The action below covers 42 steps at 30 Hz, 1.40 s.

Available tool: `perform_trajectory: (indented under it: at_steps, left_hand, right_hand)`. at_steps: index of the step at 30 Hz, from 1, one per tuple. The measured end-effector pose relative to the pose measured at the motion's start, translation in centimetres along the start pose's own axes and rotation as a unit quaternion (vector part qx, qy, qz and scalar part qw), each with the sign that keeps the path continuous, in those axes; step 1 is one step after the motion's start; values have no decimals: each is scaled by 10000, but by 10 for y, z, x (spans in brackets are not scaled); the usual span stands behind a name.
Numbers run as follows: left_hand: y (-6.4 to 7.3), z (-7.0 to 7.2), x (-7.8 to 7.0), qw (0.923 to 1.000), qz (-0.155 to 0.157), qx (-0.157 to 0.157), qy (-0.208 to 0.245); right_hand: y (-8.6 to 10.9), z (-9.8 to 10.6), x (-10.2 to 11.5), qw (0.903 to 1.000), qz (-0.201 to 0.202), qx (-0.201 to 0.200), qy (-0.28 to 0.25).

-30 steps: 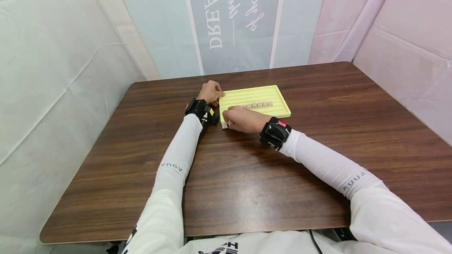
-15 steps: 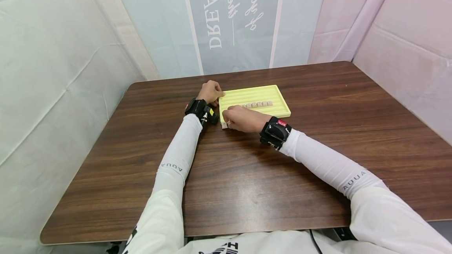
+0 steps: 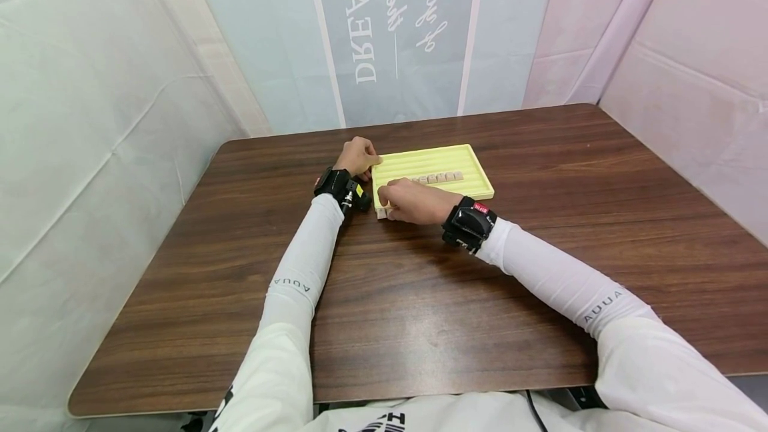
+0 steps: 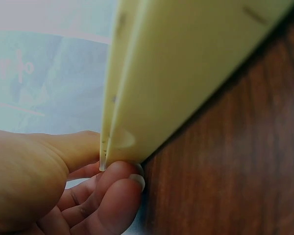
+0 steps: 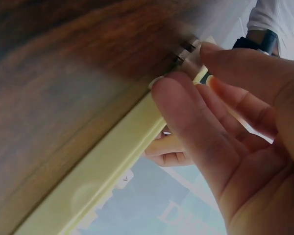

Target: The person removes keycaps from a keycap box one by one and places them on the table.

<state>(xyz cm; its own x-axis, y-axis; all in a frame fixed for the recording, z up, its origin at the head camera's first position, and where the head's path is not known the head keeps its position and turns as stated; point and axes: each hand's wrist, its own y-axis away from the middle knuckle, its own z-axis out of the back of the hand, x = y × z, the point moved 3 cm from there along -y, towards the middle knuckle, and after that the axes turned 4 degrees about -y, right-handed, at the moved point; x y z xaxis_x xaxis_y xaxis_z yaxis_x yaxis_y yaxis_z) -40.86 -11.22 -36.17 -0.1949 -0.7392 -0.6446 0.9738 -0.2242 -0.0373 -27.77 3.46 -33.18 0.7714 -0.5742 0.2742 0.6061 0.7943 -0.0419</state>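
Observation:
A pale yellow ridged tray (image 3: 423,160) lies on the table, with a row of small wooden letter blocks (image 3: 441,178) standing in it. My left hand (image 3: 358,157) grips the tray's left edge. In the left wrist view its thumb is over the rim and its fingertips (image 4: 120,196) are below. My right hand (image 3: 417,202) is at the tray's near left corner, fingers curled, pinching a small wooden block (image 5: 190,61) that its fingers largely cover. Another wooden block (image 3: 381,214) sits just left of those fingertips, against the tray's front side.
The brown wood-grain table (image 3: 432,305) extends around the tray. A printed curtain (image 3: 408,39) hangs behind its far edge, and pale sheeting (image 3: 108,119) lines the left side. Black camera straps (image 3: 468,225) are on both wrists.
Both hands stay nearly where they were. The right wrist shifts very slightly; the tray and the row of blocks hold their places.

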Motion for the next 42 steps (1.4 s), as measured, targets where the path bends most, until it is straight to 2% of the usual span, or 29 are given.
perform_trajectory:
  at_steps: [6, 14, 23, 27, 34, 42]
  left_hand:
    - [1, 0, -1, 10000, -28, -4, 17]
    - [-1, 0, 0, 10000, 5, 50, -2]
    - [4, -1, -2, 10000, -28, -18, 19]
    - [6, -1, -2, 10000, -19, -39, -11]
    - [14, -1, -6, 9998, -177, -68, -34]
    - [13, 1, -7, 9996, -252, -104, -35]
  right_hand:
    - [3, 11, -1, 9998, -189, 72, 75]
    - [7, 17, -2, 9996, -200, 193, 99]
    - [16, 30, -11, 9998, -194, -64, 22]
    - [21, 35, -18, 9994, -318, -135, -7]
    - [26, 42, -31, 9983, -518, -244, -51]
    - [34, 53, -41, 9969, -714, -207, -243]
